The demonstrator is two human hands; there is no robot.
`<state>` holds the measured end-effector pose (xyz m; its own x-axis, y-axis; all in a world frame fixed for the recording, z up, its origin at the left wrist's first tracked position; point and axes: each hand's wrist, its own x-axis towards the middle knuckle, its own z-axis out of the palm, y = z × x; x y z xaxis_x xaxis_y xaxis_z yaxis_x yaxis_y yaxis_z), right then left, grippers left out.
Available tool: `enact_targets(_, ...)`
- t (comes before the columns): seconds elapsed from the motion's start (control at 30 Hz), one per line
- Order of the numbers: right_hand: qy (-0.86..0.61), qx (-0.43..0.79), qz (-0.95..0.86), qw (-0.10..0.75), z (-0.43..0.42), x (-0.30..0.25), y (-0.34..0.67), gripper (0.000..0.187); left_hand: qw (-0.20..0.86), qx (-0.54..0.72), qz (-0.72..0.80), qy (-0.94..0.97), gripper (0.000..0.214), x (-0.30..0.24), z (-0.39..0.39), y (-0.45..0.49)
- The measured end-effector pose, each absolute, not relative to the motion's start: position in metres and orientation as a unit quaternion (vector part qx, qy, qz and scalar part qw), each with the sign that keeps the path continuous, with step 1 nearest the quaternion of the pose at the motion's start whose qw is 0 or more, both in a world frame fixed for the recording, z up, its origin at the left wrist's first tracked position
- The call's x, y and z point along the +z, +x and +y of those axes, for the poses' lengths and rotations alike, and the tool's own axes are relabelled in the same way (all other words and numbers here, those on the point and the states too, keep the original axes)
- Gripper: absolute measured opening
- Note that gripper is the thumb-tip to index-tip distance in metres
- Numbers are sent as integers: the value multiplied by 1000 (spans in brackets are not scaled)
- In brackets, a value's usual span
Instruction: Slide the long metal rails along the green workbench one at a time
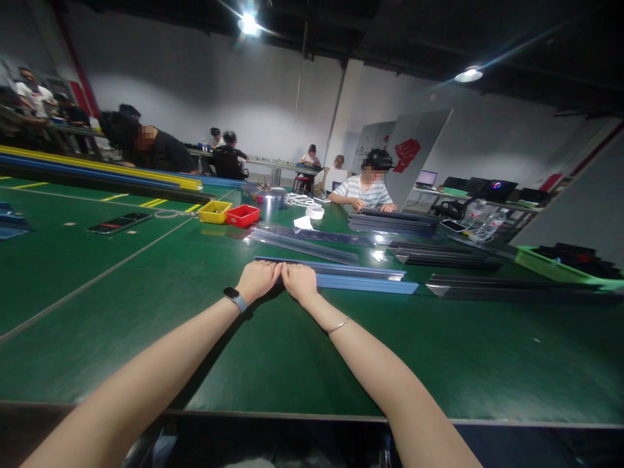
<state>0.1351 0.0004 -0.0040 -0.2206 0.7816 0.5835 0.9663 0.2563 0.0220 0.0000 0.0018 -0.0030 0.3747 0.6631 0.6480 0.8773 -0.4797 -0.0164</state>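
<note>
A long blue profile strip [363,281] lies on the green table, its free end pointing right. At its left end, my left hand [258,281] closes over the strip, a smart band on the wrist. Right beside it, my right hand [299,282] is also closed on the strip, with a thin bangle on that wrist. The two thumbs and index fingers meet, and most fingertips are hidden behind the strip. Just beyond lies a clear plastic strip [305,246].
Dark profile strips [443,255] lie to the right, near a green basket [560,268]. A yellow bin [214,212] and red bin [242,215] stand beyond my hands. A phone [119,223] lies left. Across the table, a co-worker [368,185] handles dark strips.
</note>
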Motion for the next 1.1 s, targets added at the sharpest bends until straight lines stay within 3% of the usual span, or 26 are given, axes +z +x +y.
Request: enact_targets(1.1, -589, -188, -749, 237, -1, -3, 134, 44, 180, -282, -478, -812, 48, -1, 1, 0)
